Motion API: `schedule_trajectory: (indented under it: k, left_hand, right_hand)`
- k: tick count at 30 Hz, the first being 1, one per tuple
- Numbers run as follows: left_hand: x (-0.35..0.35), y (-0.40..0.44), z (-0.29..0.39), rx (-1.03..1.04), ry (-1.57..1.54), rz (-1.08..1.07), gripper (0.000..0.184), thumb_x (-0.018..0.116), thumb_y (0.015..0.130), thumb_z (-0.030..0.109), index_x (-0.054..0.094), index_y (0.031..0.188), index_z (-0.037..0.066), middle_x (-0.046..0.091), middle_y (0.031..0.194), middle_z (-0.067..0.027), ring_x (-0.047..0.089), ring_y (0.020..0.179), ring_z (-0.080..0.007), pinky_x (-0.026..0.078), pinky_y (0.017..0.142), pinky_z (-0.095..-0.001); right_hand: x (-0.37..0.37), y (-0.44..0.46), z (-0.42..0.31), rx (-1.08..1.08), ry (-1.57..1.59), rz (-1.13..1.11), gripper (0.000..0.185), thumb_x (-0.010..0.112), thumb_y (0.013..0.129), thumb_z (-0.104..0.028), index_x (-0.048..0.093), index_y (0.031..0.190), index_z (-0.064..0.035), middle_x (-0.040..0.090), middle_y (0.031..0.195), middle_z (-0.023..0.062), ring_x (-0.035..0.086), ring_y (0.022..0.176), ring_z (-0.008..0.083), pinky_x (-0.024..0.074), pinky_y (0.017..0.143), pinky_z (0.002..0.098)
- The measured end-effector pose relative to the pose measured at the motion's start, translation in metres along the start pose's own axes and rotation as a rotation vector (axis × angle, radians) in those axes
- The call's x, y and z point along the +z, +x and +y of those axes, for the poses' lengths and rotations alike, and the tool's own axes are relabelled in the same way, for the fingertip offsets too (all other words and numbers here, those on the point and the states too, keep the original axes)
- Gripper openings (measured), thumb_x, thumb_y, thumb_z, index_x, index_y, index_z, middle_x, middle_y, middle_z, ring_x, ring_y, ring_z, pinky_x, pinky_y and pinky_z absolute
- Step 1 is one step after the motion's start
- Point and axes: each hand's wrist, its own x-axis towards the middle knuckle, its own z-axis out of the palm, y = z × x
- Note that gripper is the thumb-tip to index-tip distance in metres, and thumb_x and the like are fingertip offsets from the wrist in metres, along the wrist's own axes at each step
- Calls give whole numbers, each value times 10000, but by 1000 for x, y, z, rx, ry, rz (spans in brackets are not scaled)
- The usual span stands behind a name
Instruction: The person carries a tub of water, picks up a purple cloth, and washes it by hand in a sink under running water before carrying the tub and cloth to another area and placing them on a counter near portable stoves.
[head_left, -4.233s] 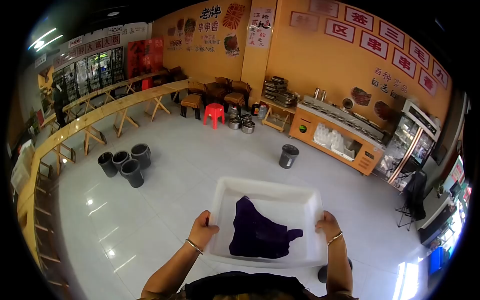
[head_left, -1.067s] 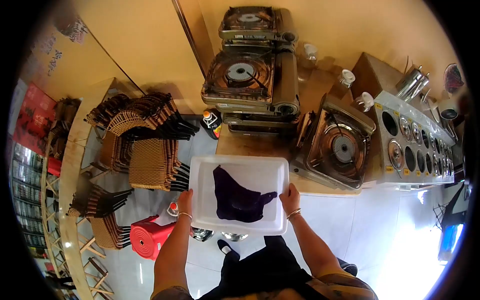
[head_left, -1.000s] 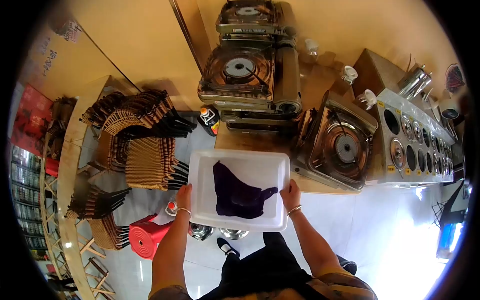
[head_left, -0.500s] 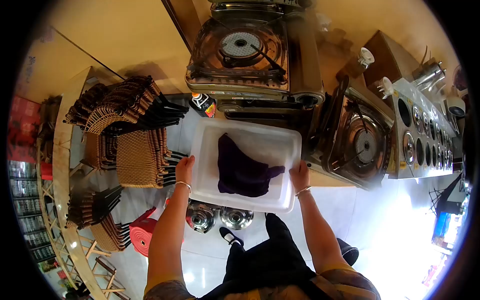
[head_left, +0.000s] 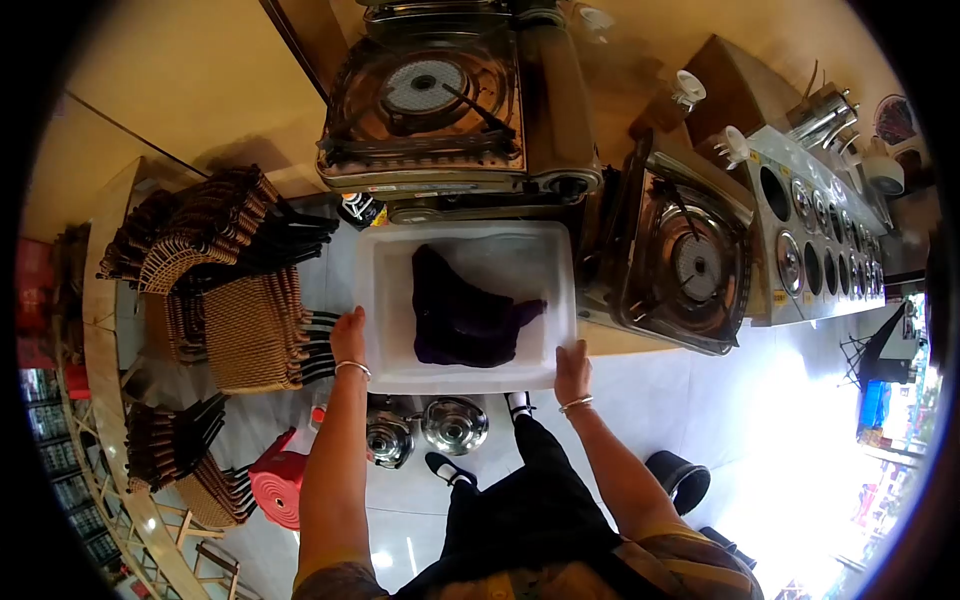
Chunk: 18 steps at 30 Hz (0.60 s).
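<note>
Between my hands is a white plastic tub [head_left: 385, 340], held up in front of me above the floor. A dark purple cloth [head_left: 460, 315] lies crumpled on its bottom. My left hand [head_left: 348, 338] grips the tub's left side, and a bracelet circles that wrist. On the opposite side, my right hand [head_left: 573, 370] is closed on the rim near the lower right corner. The fingers of both hands are partly hidden by the tub's wall.
Portable gas stoves [head_left: 430, 100] stand ahead, with another stove [head_left: 695, 260] at the right beside a steel rack with round holes [head_left: 800, 235]. Stacked wicker chairs [head_left: 255, 335] are at left. A red stool [head_left: 278, 490], metal pots [head_left: 455, 425] and a black bucket [head_left: 680, 482] are on the floor.
My view has shifted, so the stoves and rack appear farther left. Both hands still hold the tub, which now looks level rather than slightly turned. One foot has stepped forward.
</note>
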Motion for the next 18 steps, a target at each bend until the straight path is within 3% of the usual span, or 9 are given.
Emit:
schedule_trajectory:
  k: [4, 8, 11, 13, 14, 15, 16, 17, 18]
  left_hand:
    - [1, 11, -12, 78, 4, -35, 383, 587, 797, 275, 428, 560, 19, 340, 525, 17, 287, 528, -99, 276, 492, -284]
    - [0, 3, -7, 190, 60, -6, 372, 575, 809, 282, 442, 578, 22, 357, 527, 10, 296, 514, -110, 298, 501, -304]
    - [-15, -1, -21, -1, -27, -57, 324, 551, 815, 352, 487, 717, 50, 459, 610, -21, 425, 572, -115, 375, 545, -308]
    - [-43, 9, -89, -197, -501, -194, 325, 567, 791, 388, 515, 754, 69, 512, 679, -30, 493, 643, -134, 393, 572, -306]
    - [-46, -16, -85, -445, -608, -95, 322, 588, 772, 398, 523, 776, 83, 524, 695, -28, 508, 664, -145, 405, 618, -324]
    - [-46, -49, -67, -695, -706, 11, 325, 609, 753, 409, 530, 797, 97, 536, 712, -25, 524, 686, -157, 416, 663, -342]
    - [-38, -92, -22, -758, -735, -16, 339, 626, 735, 422, 526, 847, 118, 551, 799, -19, 532, 807, -159, 400, 784, -440]
    - [-37, -95, -70, -923, -968, -204, 304, 625, 736, 400, 522, 872, 148, 527, 898, -11, 489, 960, -203, 340, 876, -521]
    - [-26, -121, -55, -951, -1072, -292, 281, 624, 745, 345, 513, 909, 146, 490, 998, -38, 433, 1052, -268, 293, 921, -554]
  right_hand:
    - [7, -1, 7, -102, -22, 107, 306, 474, 834, -217, 392, 1017, 13, 550, 803, 263, 498, 756, 456, 366, 617, 522]
    - [-1, 9, 11, 4, -77, -82, 385, 486, 827, -260, 390, 1058, 32, 560, 804, 265, 506, 738, 456, 383, 643, 525]
    - [-9, 13, 33, -62, 54, -175, 357, 526, 818, -301, 435, 1002, -9, 568, 841, 218, 542, 786, 365, 423, 652, 446]
    - [-31, 8, 50, 241, 704, -242, 301, 513, 832, -332, 482, 932, -50, 585, 837, 153, 560, 789, 267, 431, 666, 404]
    - [-55, 4, 41, 598, 1266, -274, 296, 491, 844, -342, 500, 950, -65, 589, 879, 140, 563, 821, 221, 440, 712, 387]
    - [-61, 12, 67, 731, 1524, -260, 319, 438, 865, -353, 508, 1026, -87, 581, 948, 150, 525, 951, 234, 412, 831, 412]
    - [-65, 19, 91, 718, 1814, -157, 354, 411, 873, -368, 494, 1078, -91, 555, 1017, 158, 477, 1028, 258, 375, 890, 429]
    - [-91, 22, 87, 747, 2125, -71, 380, 406, 871, -383, 475, 1096, -84, 523, 1065, 174, 452, 1052, 286, 373, 892, 447]
    - [-108, 27, 81, 738, 2285, -23, 393, 403, 870, -390, 465, 1105, -80, 507, 1089, 182, 439, 1063, 300, 372, 893, 456]
